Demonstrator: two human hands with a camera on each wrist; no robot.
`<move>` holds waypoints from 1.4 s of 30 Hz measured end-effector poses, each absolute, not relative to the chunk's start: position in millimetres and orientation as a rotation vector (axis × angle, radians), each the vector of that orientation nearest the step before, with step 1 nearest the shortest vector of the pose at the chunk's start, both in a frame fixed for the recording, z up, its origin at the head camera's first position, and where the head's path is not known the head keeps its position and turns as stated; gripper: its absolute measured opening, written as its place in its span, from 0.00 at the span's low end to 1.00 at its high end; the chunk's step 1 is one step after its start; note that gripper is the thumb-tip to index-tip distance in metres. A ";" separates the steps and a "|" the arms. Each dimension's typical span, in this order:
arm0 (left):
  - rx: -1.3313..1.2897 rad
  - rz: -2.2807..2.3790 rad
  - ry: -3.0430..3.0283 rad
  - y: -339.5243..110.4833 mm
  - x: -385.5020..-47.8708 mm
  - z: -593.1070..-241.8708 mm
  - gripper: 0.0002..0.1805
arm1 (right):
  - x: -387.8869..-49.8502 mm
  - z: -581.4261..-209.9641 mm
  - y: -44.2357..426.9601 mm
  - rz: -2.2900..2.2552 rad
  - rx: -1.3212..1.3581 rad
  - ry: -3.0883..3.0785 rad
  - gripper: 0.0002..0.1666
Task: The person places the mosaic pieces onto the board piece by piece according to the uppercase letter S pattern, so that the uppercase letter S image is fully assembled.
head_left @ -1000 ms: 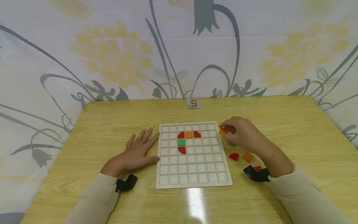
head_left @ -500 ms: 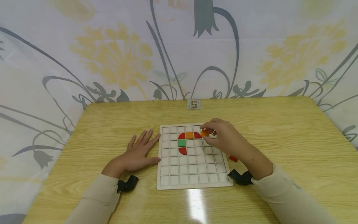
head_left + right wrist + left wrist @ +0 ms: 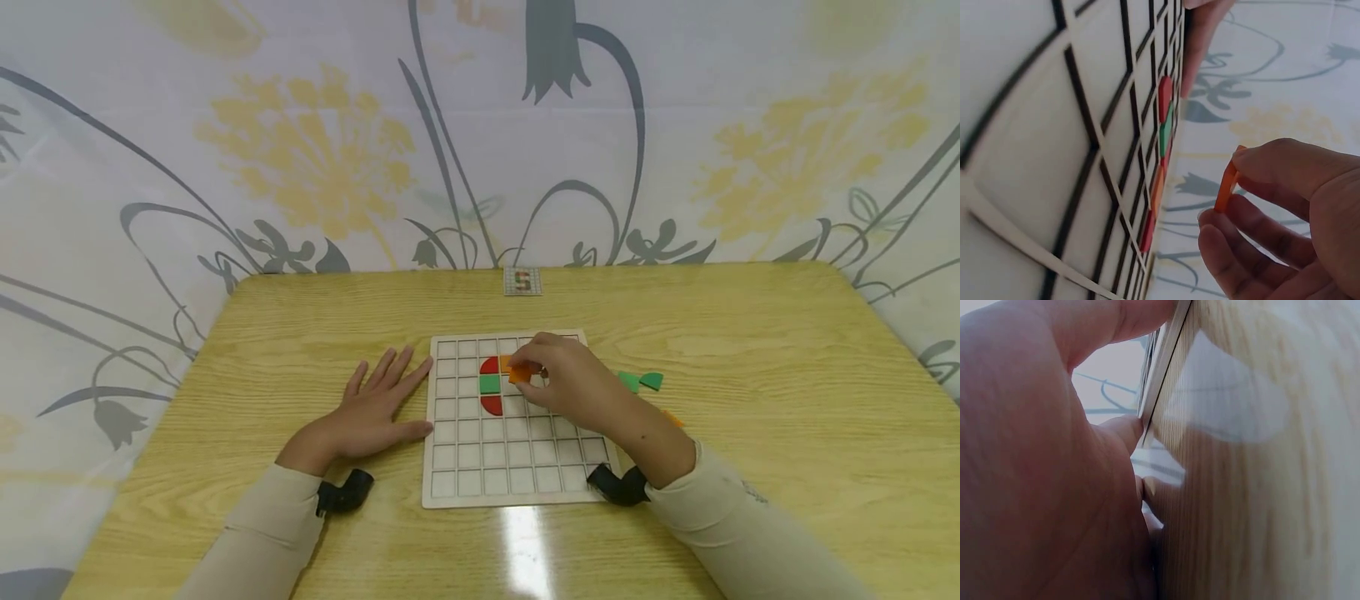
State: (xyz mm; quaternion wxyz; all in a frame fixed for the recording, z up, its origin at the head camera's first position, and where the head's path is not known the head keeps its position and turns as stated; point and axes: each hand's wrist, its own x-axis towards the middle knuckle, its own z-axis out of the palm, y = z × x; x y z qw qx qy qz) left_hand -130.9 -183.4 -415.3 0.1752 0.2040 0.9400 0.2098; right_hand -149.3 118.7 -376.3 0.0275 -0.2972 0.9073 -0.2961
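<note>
Between thumb and fingertips my right hand (image 3: 567,377) pinches an orange square tile (image 3: 520,375), held just above the white grid board (image 3: 480,481). In the right wrist view this orange tile (image 3: 1227,185) stands edge-on, apart from the board. On the board sit a red quarter-round tile (image 3: 489,365), a green square (image 3: 489,384) and a lower red quarter-round tile (image 3: 492,405). A seated orange square (image 3: 506,362) is partly covered by my right hand. My left hand (image 3: 367,414) lies flat on the table, thumb and index finger touching the board's left edge.
A small pattern card (image 3: 522,282) with an S figure lies at the back of the table. Right of the board are a green square tile (image 3: 628,381), a green quarter-round tile (image 3: 652,381) and an orange tile (image 3: 672,418), partly behind my right arm. A flowered cloth hangs behind.
My right hand has carried the orange tile left from beside the board to over its upper middle, covering the right-hand red tile. My left hand stays in place.
</note>
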 end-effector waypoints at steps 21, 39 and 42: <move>0.585 0.599 2.666 -180.5 -132.3 -413.7 0.48 | -149.5 -390.4 112.5 -0.808 -0.922 2.712 0.10; 0.583 0.620 2.673 -182.9 -128.8 -415.3 0.47 | -146.7 -394.8 109.4 -0.702 -0.980 2.713 0.11; 0.586 0.624 2.669 -182.0 -129.4 -414.7 0.47 | -146.3 -395.0 110.3 -0.697 -0.984 2.719 0.13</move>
